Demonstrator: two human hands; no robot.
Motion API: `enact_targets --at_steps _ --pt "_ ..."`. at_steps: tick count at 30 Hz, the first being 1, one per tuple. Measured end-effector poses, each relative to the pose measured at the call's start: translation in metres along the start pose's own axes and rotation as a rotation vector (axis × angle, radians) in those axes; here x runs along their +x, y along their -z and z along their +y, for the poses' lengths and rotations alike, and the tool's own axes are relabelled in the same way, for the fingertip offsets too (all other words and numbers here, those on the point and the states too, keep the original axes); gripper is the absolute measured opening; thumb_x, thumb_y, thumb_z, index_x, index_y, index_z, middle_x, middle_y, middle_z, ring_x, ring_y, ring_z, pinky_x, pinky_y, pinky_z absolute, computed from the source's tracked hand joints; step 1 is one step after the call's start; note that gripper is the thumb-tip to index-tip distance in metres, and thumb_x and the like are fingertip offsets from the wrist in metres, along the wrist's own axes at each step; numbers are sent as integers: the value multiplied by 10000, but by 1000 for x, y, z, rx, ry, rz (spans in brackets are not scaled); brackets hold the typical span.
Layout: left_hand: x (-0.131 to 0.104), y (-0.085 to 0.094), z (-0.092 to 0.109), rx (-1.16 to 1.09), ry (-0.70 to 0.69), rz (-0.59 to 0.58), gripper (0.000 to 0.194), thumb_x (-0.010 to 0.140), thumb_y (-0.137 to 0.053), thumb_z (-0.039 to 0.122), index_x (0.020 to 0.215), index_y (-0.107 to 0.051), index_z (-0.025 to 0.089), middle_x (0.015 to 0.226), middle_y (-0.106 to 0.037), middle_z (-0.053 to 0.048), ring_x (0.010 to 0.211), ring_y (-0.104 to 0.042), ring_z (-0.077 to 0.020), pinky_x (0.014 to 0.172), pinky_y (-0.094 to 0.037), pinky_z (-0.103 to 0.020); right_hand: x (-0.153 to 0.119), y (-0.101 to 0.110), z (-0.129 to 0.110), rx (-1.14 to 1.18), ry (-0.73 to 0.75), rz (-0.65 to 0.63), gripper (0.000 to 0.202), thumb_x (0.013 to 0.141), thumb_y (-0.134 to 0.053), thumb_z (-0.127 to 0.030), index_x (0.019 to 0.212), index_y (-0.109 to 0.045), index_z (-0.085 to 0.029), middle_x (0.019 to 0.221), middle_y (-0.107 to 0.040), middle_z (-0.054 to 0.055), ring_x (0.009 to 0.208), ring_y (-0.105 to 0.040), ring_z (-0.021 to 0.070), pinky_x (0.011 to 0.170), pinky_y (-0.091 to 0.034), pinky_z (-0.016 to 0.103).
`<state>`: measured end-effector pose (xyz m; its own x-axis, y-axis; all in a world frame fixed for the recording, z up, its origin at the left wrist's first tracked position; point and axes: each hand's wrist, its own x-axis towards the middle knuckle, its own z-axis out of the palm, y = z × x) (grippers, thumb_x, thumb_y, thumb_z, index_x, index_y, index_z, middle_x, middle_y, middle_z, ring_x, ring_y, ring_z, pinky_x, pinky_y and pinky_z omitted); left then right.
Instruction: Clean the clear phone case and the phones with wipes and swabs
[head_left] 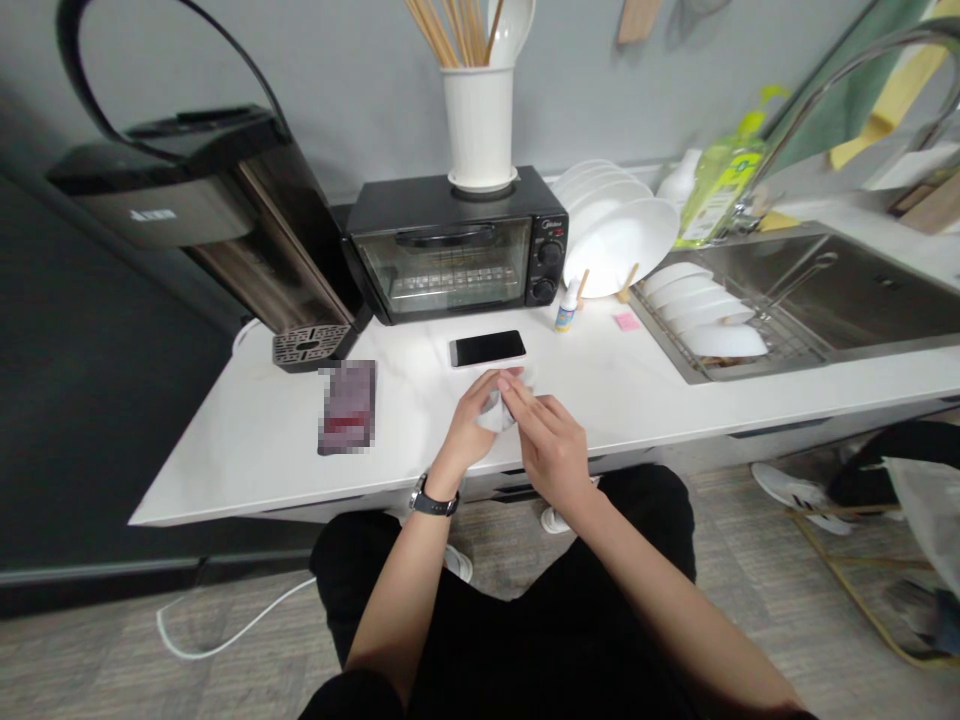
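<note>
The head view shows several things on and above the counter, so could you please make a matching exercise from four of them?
1. white item
2. phone
3. small bottle
4. oven

A. under the utensil cup
B. between the left hand and right hand
C. beside the pink note
D. flat, screen dark

Pairs: 1-B, 2-D, 3-C, 4-A

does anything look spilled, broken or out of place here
No spill or damage shows on the counter. Mildly odd: a white cord lies in a loose curve on the floor, and the utensil holder stands on top of the oven, an unusual perch.
</note>
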<state>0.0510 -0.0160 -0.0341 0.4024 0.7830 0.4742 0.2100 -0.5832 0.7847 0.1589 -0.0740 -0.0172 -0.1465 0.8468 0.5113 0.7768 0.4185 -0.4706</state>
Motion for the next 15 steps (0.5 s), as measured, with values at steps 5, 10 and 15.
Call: enact_targets --at_steps 5,10,15 --pt "0 0 -6 15 -5 -3 358 692 -374 67 1035 -388 169 1060 -423 -66 998 -373 -166 870 -299 -357 6 2 12 -7 -42 47 509 731 -273 -36 1172 -200 -280 1139 -357 -41 901 -420 170 758 -387 314" --pt "1 -1 -8 29 1 -9 352 698 -381 85 1045 -384 146 1060 -422 -76 993 -377 -166 865 -301 -353 7 3 21 -6 -128 97 511 731 -273 -41 1176 -190 -276 1138 -358 -35 850 -438 182 742 -385 341" --pt "0 0 1 34 7 -28 369 708 -358 72 1058 -367 191 1079 -417 -50 1012 -362 -156 883 -296 -343 -6 -3 0 29 -67 34 527 725 -269 -36 1183 -165 -273 1162 -323 -37 898 -415 180 770 -370 340"
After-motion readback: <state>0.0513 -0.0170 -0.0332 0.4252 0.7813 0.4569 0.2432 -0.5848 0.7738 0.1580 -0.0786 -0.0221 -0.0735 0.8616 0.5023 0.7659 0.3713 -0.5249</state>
